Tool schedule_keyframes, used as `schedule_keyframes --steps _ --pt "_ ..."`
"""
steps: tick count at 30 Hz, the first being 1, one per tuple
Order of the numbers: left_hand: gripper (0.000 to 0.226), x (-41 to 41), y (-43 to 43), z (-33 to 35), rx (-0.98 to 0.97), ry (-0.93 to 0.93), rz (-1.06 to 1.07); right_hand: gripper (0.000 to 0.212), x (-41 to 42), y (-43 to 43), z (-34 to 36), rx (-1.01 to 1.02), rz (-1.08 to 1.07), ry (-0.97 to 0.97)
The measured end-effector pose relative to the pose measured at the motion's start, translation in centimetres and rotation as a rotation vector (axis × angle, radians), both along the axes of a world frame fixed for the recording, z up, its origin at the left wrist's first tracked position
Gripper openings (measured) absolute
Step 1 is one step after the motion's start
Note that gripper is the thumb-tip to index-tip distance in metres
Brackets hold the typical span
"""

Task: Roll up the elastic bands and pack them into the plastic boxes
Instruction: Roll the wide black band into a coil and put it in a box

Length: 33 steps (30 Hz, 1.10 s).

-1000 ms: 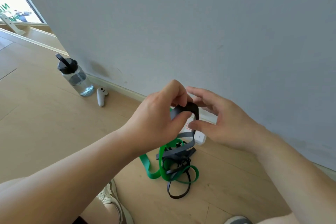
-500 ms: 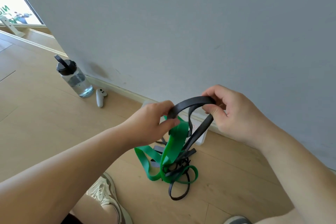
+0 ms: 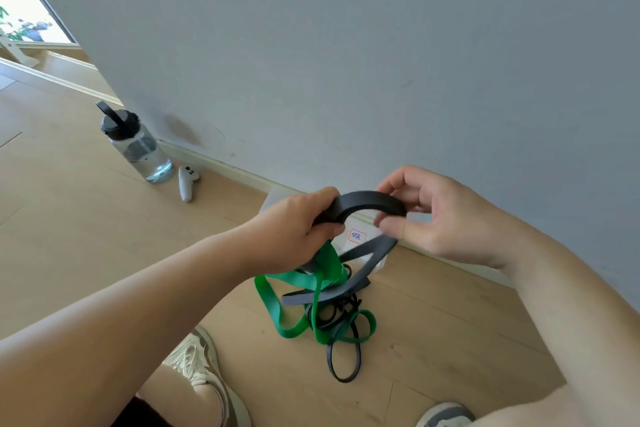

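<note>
Black elastic band (image 3: 367, 199): held up in the air as an arch between the two hands, its two tails dropping from the right end down to the pile on the floor.
Left hand (image 3: 298, 229): fingers (image 3: 329, 227) curled round the left end of the arch, gripping it; a green band (image 3: 327, 265) hangs from under this same hand.
Right hand (image 3: 446, 218): thumb and forefinger pinch the right end of the arch; the other fingers are loosely bent above it, not touching the band.
Pile of bands (image 3: 332, 319): green and dark loops tangled on the wooden floor (image 3: 86, 236), directly below the hands.
Plastic box (image 3: 275, 199): on the floor against the grey wall (image 3: 346, 62), behind the hands, mostly hidden; a small red-edged label (image 3: 356, 236) shows through under the arch.
Water bottle (image 3: 138, 146): upright by the wall, far left.
White controller (image 3: 187, 182): lying just beside the bottle.
Shoes: one (image 3: 204, 364) at bottom centre, another (image 3: 446, 414) at the bottom right edge.
</note>
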<state>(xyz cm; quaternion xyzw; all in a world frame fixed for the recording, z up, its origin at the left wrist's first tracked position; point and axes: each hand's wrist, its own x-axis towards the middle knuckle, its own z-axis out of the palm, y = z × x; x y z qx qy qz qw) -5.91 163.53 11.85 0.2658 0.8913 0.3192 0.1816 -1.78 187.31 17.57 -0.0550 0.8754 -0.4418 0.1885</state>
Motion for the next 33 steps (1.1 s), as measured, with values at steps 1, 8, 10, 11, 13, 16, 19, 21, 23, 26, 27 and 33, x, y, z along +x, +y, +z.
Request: schedule_keyframes --steps 1,8,10,11,13,16,19,21,23,26,27,33 --pt "0.012 0.1 0.1 0.0 -0.054 0.040 -0.030 0.032 0.0 -0.1 -0.1 0.001 0.028 -0.042" --pt "0.014 1.0 0.8 0.4 -0.056 0.253 -0.149 0.012 -0.5 -2.9 -2.5 -0.086 -0.019 -0.089" --pt "0.016 0.5 0.3 -0.1 -0.051 0.288 -0.116 0.021 -0.7 -2.5 -2.3 0.050 0.004 -0.175" --pt "0.019 0.3 0.2 -0.4 -0.057 0.310 -0.110 0.026 -0.8 -2.5 -2.3 0.105 0.005 -0.216" --pt "0.023 0.2 0.1 -1.1 -0.059 0.324 -0.068 0.023 -0.7 -2.9 -2.7 0.132 -0.029 -0.190" --pt "0.037 0.1 0.0 -2.5 -0.053 0.254 0.039 0.019 -0.2 -3.5 -2.7 0.076 -0.030 -0.064" --pt "0.033 -0.2 0.0 -3.8 -0.097 0.213 0.025 0.017 0.4 -3.1 -1.6 0.004 0.058 -0.044" --pt "0.034 -0.3 0.0 -3.8 -0.090 0.190 0.031 0.017 0.4 -2.1 -1.0 -0.006 0.075 -0.019" --pt "0.055 -0.3 0.1 -3.1 -0.085 0.175 0.016 0.018 0.3 -1.2 -0.6 -0.029 0.074 0.002" --pt "0.052 0.2 1.0 -2.5 0.025 0.097 -0.053 0.016 0.5 -0.8 -0.4 0.057 0.137 0.048" --pt "0.037 0.4 1.2 -2.5 0.058 0.061 -0.069 0.014 0.6 -0.8 -0.4 0.102 0.145 0.068" --pt "0.015 -0.1 1.2 -0.9 -0.144 0.212 -0.074 0.034 0.8 0.0 -0.2 0.183 0.062 0.028"
